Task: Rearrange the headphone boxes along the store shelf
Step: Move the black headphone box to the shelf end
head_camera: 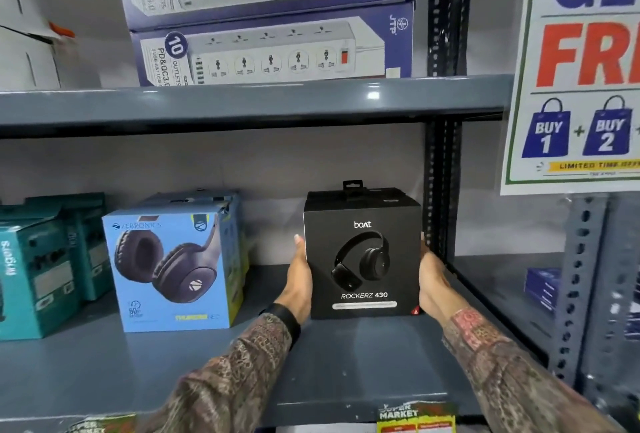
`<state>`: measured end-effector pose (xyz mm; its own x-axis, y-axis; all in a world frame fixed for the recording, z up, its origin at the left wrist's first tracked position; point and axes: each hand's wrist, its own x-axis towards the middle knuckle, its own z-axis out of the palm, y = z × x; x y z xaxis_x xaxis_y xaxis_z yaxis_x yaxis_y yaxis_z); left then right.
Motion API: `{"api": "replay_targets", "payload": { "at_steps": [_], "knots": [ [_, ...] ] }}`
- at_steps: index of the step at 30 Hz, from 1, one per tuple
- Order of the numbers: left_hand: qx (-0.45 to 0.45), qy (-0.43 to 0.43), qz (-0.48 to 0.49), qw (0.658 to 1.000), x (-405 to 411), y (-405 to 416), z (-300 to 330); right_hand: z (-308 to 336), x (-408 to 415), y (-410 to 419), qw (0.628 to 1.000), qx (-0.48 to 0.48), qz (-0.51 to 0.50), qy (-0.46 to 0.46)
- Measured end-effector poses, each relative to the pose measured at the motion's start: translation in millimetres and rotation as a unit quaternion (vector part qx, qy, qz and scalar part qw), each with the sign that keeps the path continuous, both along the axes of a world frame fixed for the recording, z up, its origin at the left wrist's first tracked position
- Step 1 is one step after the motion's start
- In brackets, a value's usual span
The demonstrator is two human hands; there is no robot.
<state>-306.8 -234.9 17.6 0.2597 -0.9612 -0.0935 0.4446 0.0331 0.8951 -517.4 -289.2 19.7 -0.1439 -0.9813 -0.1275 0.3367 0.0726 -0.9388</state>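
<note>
From the head view, the left hand (298, 280) and right hand (433, 280) press flat against opposite sides of the black headphone box (363, 259), fingers clamped on it, at the right end of the lower shelf (346, 363). The step looks like placing this 1 box; next it needs squaring up near the blue headphone box (173, 270). Fingertips behind the box are hidden; whether its base touches the shelf is unclear.

Patterned brown sleeves (242, 363), black wristband (287, 320) at left wrist
</note>
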Motion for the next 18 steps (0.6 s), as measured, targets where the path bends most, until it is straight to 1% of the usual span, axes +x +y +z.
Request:
{"api": "replay_targets", "payload": {
  "at_steps": [5, 11, 15, 18],
  "knots": [
    [0.005, -0.035, 0.04, 0.999, 2.5, 10.5, -5.0, -2.9, 0.1, 11.8, 1.0, 0.0, 0.001, -0.006],
    [0.005, -0.022, 0.027, 0.999, -1.4, 48.9, -12.4, -5.3, -4.9, 53.2, 0.998, 0.01, -0.035, -0.043],
    [-0.007, -0.029, 0.029, 0.999, 0.8, 71.3, -17.6, -9.7, -5.1, 75.6, 0.998, 0.017, -0.046, -0.039],
    [0.002, -0.025, 0.031, 0.999, 0.9, 86.2, -22.7, -4.2, -7.2, 89.5, 0.999, 0.035, -0.031, -0.027]
  ]
}}
